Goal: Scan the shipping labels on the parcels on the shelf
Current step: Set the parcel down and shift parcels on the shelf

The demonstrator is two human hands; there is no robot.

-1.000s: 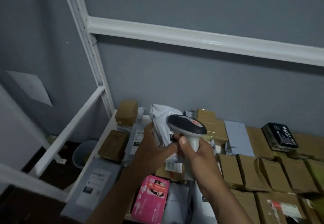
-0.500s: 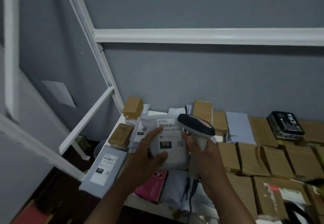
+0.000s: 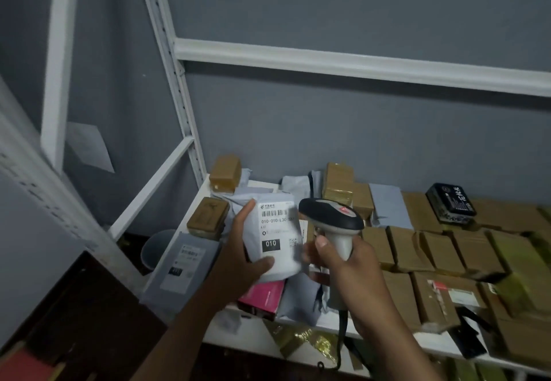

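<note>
On white shelf [image 3: 190,201] by grey wall: L grip [image 3: 238,261] holds parcel [image 3: 277,240], R grip [image 3: 351,264] scanner [image 3: 331,216].

A parcel storeroom: brown boxes [image 3: 441,249] and grey mailers [image 3: 185,264] are crowding a white metal shelf [image 3: 190,207] against a grey wall, and a barcode scanner [image 3: 332,221] is showing.

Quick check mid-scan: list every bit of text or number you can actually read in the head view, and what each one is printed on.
"010-010-L30": on the label of the white parcel held by the left hand, under its barcode; the characters after it are blurred.
"010": white on a black box, same label.
Logo text at the label's top: too small to read.
Grey mailer label: blurred.
Black box white characters: not legible.
Scanner in the right hand: red mark, unreadable.
</note>
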